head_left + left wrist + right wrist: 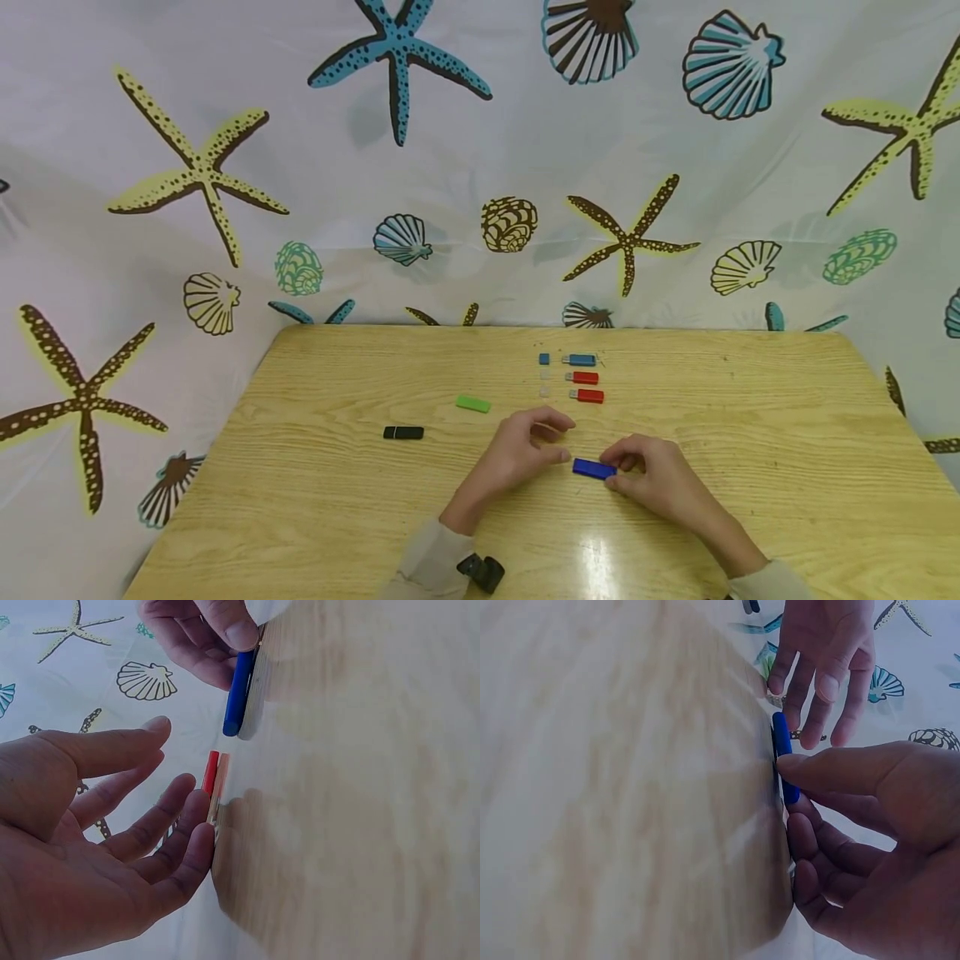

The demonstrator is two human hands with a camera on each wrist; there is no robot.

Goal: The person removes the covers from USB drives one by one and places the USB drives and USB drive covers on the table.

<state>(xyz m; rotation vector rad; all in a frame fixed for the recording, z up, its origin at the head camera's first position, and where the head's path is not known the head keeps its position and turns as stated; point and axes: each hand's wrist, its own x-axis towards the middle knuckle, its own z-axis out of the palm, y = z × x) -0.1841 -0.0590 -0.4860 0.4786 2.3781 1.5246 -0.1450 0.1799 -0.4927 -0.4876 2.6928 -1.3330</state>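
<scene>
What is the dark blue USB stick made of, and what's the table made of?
The dark blue USB stick is probably smooth plastic: its colour is even and its end rounded. The table looks like wood, with wavy grain lines and a glossy finish showing a bright glare; it could also be printed laminate.

blue stick (592,469) partly hidden, sleeves (431,560) cropped
</scene>
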